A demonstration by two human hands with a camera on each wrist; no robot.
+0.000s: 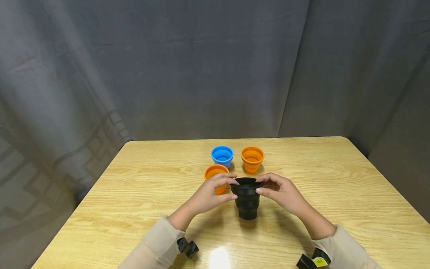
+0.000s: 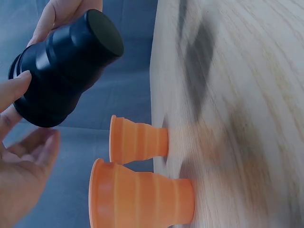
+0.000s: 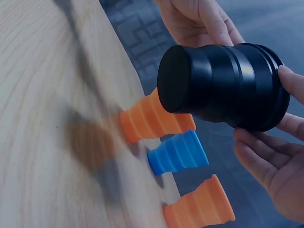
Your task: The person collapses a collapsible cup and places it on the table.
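Both hands hold a black collapsible cup (image 1: 247,203) by its wide rim. It is in the air above the table, as the gap under its base (image 2: 105,32) in the left wrist view shows. My left hand (image 1: 212,192) has its thumb against the cup's side and its fingers at the rim. On the opposite side my right hand (image 1: 283,192) pinches the rim between thumb and fingers. In the right wrist view the black cup (image 3: 221,85) lies sideways in the picture, its ribbed wall fully extended.
Behind the left hand an orange cup (image 1: 211,172) stands partly hidden. Farther back are a blue cup (image 1: 222,154) and a second orange cup (image 1: 252,160), both upright. All stand on a wooden table (image 1: 151,175) with a grey curtain (image 1: 201,74) beyond its far edge.
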